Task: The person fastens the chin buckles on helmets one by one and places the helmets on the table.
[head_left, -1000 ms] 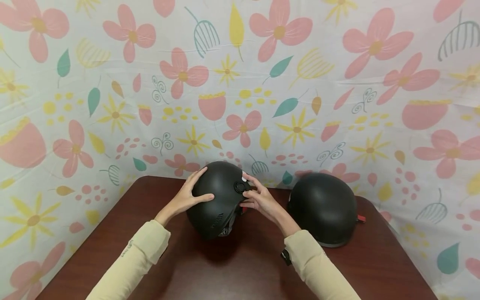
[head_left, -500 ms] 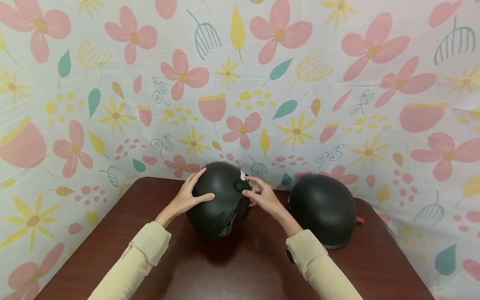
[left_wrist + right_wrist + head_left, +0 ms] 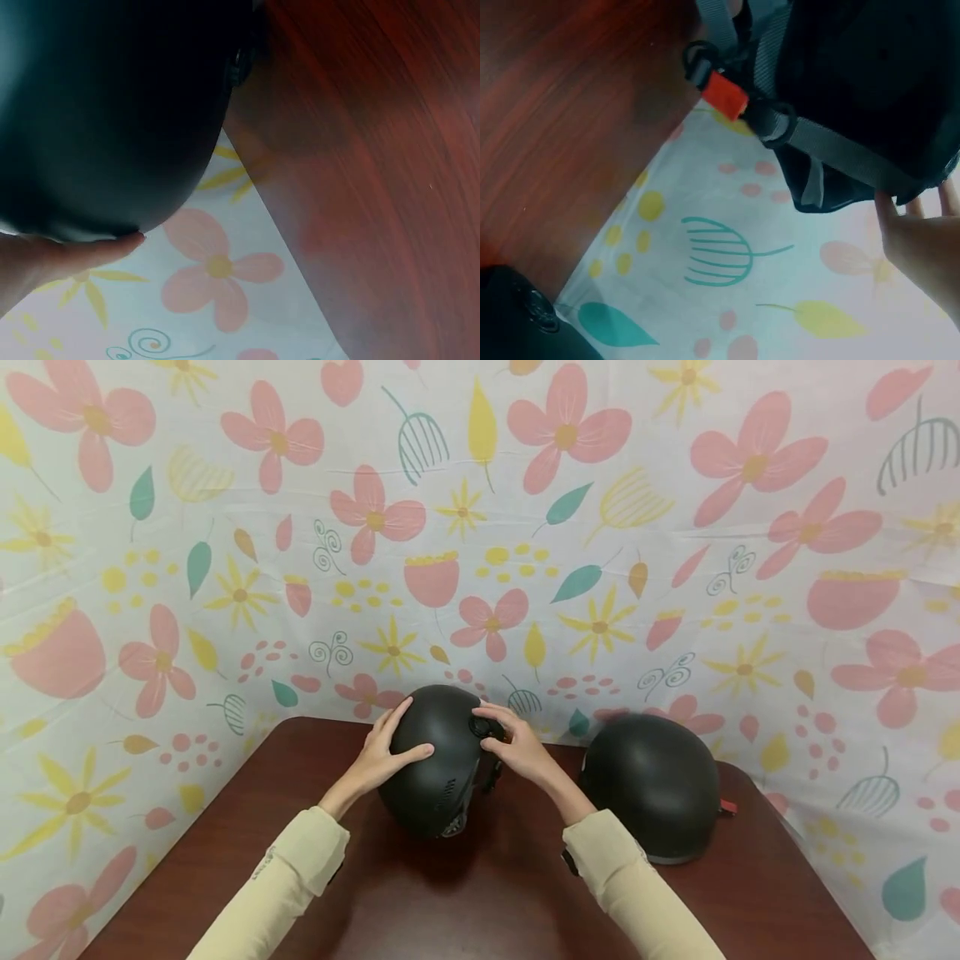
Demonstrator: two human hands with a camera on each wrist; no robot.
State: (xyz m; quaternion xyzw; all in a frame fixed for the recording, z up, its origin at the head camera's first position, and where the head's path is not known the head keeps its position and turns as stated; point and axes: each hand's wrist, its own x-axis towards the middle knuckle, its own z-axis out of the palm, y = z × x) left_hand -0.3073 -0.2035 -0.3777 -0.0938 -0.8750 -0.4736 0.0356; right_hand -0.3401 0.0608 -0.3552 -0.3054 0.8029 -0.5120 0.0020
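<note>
Held between both hands, a matte black helmet [image 3: 431, 739] is tilted over the table, with slotted vents low on its near side. My left hand [image 3: 378, 756] grips its left part, the thumb across the near face and the fingers toward the top. On the right, my right hand [image 3: 517, 745] holds the rim beside a round black vent [image 3: 483, 725]; some fingers are hidden behind it. In the right wrist view, grey chin straps [image 3: 840, 150] and an orange-red buckle [image 3: 725, 95] hang from the helmet. The left wrist view shows a fingertip against the dark shell [image 3: 112, 127].
A second black helmet [image 3: 652, 785] stands at the right of the brown wooden table [image 3: 510, 914], a red tab [image 3: 727, 807] sticking out beside it. Flower-printed cloth [image 3: 420, 635] hangs behind the table.
My right hand has shifted its fingers on the rim and now covers the white patch seen before. The helmet has turned slightly. Red no longer shows under it in the head view.
</note>
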